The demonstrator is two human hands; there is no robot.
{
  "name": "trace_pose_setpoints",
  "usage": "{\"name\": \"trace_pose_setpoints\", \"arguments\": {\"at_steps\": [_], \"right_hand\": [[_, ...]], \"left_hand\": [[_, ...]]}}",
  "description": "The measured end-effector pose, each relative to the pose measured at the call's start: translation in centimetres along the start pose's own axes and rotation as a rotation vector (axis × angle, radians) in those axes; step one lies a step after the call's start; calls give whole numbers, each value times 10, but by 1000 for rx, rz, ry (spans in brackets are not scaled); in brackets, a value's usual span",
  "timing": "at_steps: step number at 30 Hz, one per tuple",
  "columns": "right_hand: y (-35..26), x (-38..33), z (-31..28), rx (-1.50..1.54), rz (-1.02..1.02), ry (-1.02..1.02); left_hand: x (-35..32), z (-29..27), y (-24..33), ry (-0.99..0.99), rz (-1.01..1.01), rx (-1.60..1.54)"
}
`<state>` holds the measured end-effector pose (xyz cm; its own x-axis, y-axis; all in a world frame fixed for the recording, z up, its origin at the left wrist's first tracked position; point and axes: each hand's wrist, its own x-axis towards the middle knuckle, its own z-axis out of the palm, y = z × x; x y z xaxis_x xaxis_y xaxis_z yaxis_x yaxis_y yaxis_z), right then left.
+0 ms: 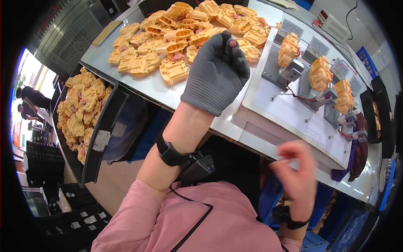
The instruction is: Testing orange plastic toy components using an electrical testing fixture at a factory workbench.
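Note:
My left hand [218,69], in a dark grey knit glove with a bare fingertip showing, is raised at the near edge of a pile of yellow-orange moulded plastic housings [168,40]. Its fingers are curled inward, and whatever they may hold is hidden. My bare right hand [296,168] hangs in front of the bench's near edge, smeared by motion. Beyond it lies a white fixture board [277,94]. Three housings sit upright on its metal mounts: one at the left [289,49], one in the middle [320,74] and one at the right [344,96].
A black crate [98,138] full of similar housings stands at the left. Analogue meters [317,48] line the board's far side, with red and black wires nearby. A white power supply [333,25] stands at the back right. Blue bins [312,241] are below the bench.

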<state>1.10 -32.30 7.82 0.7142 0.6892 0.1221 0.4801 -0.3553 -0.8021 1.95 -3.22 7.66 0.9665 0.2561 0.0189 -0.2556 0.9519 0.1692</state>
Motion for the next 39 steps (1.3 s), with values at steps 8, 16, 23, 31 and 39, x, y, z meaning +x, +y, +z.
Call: {"name": "trace_pose_setpoints", "arguments": {"at_steps": [8,16,23,31,39], "right_hand": [[-42,28,108,550,67,-485],[-54,27,105,1036,363,-473],[-52,27,108,930,411,-560],[-48,32,97,748,381,-619],[-42,28,97,859,398,-577]], "left_hand": [[16,18,-3,78,182,132],[5,21,-14,-171,1146,1689],[2,19,-16,-205,1228,1920],[15,15,-19,137,494,825],[22,14,-18,98,481,704]]}}
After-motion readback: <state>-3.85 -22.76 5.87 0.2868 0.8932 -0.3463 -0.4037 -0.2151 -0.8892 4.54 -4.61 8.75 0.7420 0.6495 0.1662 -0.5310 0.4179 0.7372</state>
